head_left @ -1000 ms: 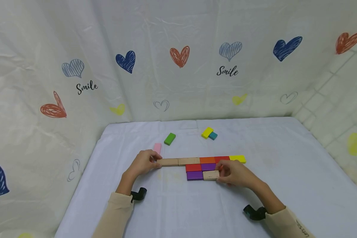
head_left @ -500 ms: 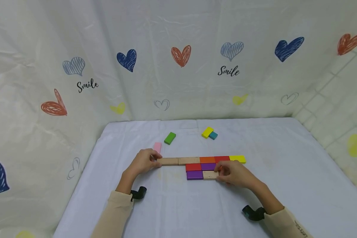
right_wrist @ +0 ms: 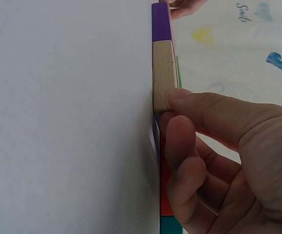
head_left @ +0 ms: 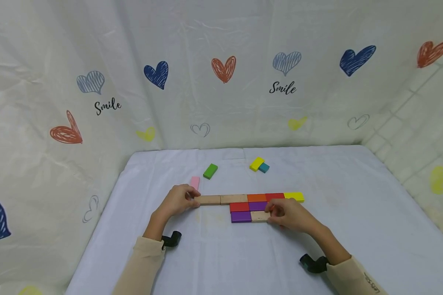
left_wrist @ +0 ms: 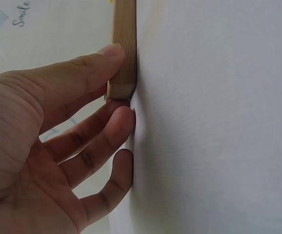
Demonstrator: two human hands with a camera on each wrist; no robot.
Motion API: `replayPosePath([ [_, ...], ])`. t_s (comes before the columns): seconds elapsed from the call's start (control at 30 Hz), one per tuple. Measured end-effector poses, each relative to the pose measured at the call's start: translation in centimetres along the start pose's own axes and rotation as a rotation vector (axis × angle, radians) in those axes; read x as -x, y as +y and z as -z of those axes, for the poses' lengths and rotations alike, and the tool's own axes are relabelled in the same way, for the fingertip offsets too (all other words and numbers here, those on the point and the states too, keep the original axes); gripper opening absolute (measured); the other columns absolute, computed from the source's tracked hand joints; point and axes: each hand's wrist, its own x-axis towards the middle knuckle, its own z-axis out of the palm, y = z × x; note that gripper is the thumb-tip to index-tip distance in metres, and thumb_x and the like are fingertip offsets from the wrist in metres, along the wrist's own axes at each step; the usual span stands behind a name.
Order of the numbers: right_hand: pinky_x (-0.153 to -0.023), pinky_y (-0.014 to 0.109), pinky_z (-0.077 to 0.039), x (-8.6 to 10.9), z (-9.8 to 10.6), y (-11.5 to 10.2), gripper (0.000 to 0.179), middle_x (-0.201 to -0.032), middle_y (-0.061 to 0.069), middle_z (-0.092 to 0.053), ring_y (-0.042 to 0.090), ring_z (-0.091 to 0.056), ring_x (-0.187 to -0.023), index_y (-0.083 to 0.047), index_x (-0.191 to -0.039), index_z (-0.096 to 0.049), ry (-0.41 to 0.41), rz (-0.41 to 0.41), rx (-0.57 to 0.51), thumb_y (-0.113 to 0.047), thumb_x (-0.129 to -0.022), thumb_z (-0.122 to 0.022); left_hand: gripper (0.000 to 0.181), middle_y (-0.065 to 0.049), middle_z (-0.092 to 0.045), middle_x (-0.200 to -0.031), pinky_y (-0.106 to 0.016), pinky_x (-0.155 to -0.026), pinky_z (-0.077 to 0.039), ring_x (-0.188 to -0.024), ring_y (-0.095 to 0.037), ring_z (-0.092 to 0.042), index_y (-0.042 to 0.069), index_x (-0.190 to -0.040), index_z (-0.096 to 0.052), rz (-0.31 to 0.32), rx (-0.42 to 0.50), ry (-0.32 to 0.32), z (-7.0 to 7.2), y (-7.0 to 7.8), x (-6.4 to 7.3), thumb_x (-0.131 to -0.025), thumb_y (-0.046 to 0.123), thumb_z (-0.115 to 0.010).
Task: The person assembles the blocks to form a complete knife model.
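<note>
Right hand (head_left: 289, 213) pinches wood block (head_left: 260, 216) at its end; left hand (head_left: 177, 200) grips long block (head_left: 208, 200) end. Blocks likely light, rigid, smooth; hold by short ends.

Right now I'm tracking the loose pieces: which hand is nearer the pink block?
Left. The left hand lies just beside the pink block; the right hand is far across, at the plain wooden block.

"Smile" twice on heart-print backdrop (head_left: 221, 102)
</note>
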Motion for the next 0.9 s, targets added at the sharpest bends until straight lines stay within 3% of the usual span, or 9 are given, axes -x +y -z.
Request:
replayPosePath([
  [0.37, -0.060, 0.024, -0.053, 0.1, 0.7, 0.2, 0.021, -0.079, -0.004, -0.062, 0.012, -0.059, -0.062, -0.017, -0.108, -0.069, -0.008, 0.015, -0.019, -0.021, -0.090, -0.080, 0.024, 0.005, -0.070, -0.092, -0.030, -0.073, -0.050, -0.082, -0.014, -0.060, 0.019, -0.103, -0.079, 0.000, -0.003, 0.000, 0.0, -0.1, -0.1, -0.081, 0.016, -0.088],
  [0.57, -0.061, 0.024, -0.051, -0.3, 2.6, 0.1, 0.020, -0.085, -0.003, -0.064, 0.016, -0.059, -0.076, -0.015, -0.111, -0.071, 0.104, 0.069, -0.025, -0.022, -0.092, -0.077, 0.024, 0.005, -0.069, -0.092, -0.030, -0.074, -0.050, -0.083, -0.014, -0.060, 0.019, -0.103, -0.079, 0.003, -0.001, 0.002, 0.1, 0.0, -0.1, -0.081, 0.016, -0.088],
  [0.73, -0.063, 0.024, -0.053, -2.1, 4.6, 0.0, 0.023, -0.093, 0.002, -0.067, 0.019, -0.060, -0.080, -0.009, -0.114, -0.070, 0.199, 0.096, -0.056, -0.020, -0.094, -0.074, 0.024, 0.005, -0.069, -0.092, -0.030, -0.073, -0.050, -0.083, -0.015, -0.060, 0.019, -0.103, -0.078, 0.002, 0.001, 0.002, 0.2, 0.0, 0.0, -0.081, 0.016, -0.087],
  [0.9, -0.070, 0.025, -0.056, -5.0, 6.4, 0.3, 0.025, -0.100, 0.008, -0.068, 0.023, -0.061, -0.085, -0.010, -0.118, -0.068, 0.233, 0.080, -0.071, -0.019, -0.096, -0.073, 0.024, 0.004, -0.069, -0.094, -0.030, -0.073, -0.051, -0.084, -0.015, -0.060, 0.019, -0.103, -0.078, 0.006, 0.001, -0.006, 0.1, 0.1, 0.1, -0.081, 0.015, -0.087],
])
